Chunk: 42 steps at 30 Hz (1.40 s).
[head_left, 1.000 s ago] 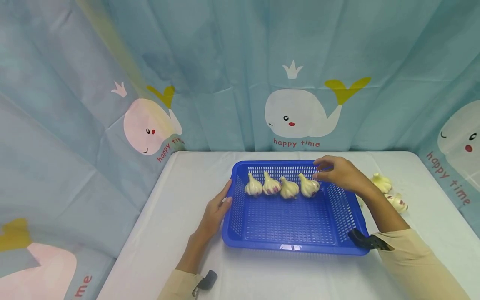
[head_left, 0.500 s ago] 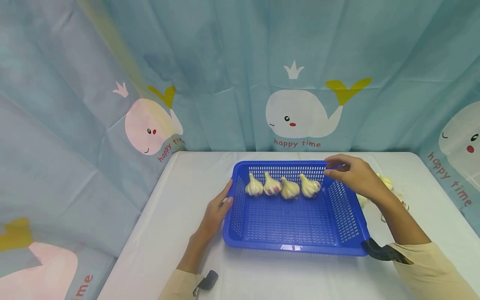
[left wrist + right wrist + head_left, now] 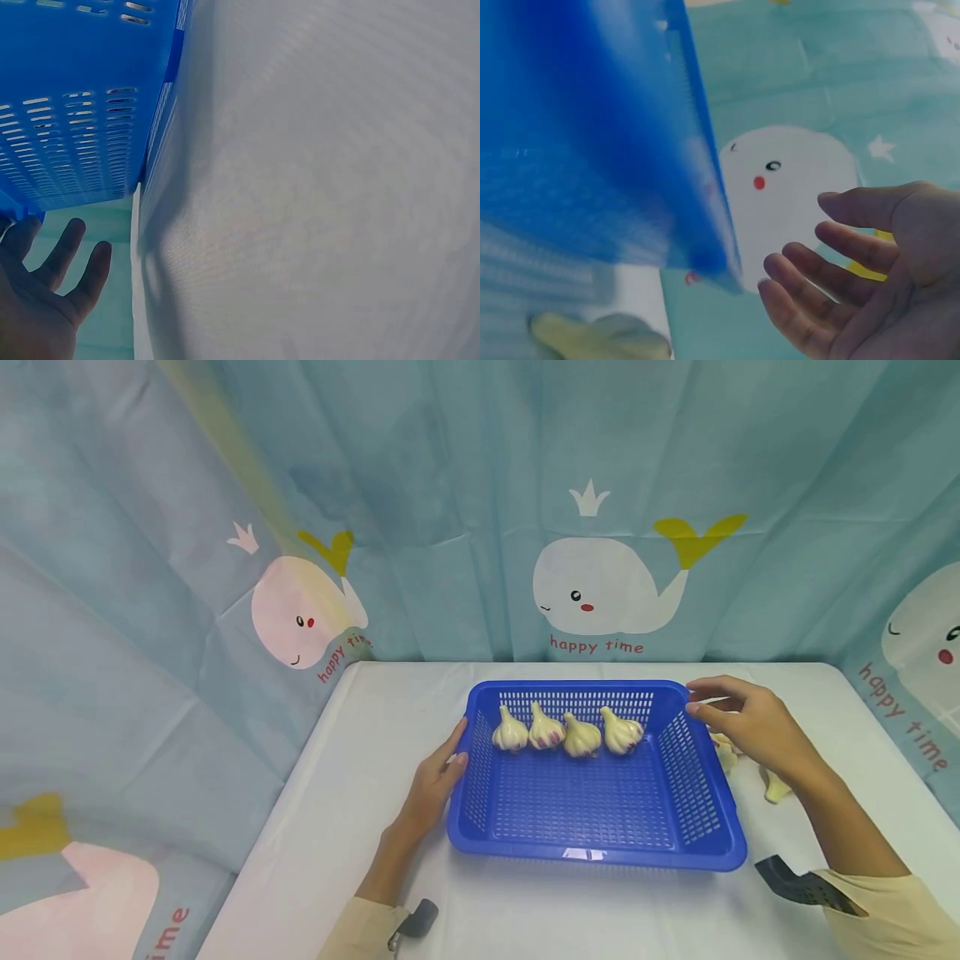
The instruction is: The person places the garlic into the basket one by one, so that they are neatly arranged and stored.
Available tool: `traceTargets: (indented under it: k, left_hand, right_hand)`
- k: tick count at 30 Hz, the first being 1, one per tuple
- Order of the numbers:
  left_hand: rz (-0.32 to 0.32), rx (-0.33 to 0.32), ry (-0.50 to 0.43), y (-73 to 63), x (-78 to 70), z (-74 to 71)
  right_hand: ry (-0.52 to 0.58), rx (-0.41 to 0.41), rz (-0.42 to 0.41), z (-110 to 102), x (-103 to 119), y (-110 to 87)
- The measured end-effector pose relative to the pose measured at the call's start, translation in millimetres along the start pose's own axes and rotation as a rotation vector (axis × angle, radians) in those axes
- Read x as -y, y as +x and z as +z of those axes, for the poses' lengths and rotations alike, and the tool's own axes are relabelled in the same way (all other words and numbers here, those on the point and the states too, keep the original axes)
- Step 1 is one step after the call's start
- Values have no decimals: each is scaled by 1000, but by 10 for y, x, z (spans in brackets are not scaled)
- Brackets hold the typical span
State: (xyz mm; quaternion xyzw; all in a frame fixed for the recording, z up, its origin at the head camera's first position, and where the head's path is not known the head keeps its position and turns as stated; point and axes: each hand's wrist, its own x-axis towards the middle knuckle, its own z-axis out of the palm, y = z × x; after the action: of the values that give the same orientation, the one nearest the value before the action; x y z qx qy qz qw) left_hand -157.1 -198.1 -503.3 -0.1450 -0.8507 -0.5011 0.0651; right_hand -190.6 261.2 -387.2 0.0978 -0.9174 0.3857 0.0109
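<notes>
A blue plastic basket with perforated walls stands on the table. Inside, along its back wall, several garlic bulbs lie in a row with stems pointing up and back. My left hand touches the basket's left rim; the left wrist view shows its fingers spread and mostly straight. Beyond the back right corner, my right hand holds nothing, its fingers loosely bent and apart from the rim in the right wrist view.
To the right of the basket, more garlic lies on the white-covered table, partly hidden by the right hand and forearm. A blue curtain with whale prints hangs behind and at the sides.
My right hand has moved right, from over the back right of the basket to just outside its corner. The left hand and the garlic in the basket stay put.
</notes>
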Motion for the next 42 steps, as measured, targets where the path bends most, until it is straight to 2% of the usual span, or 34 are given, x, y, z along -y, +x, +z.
traceTargets:
  k: [10,26,42]
  left_hand:
    - [-7,-3,-3,5,-27,-3]
    - [-33,6,-2,-5,-11,4]
    - [-25,8,1,-3,-19,-16]
  right_hand:
    - [-15,-22,50,-65,-292,-121]
    - [-8,-46,196,-199,-753,-360]
    - [-69,-110,310,-253,-989,-461]
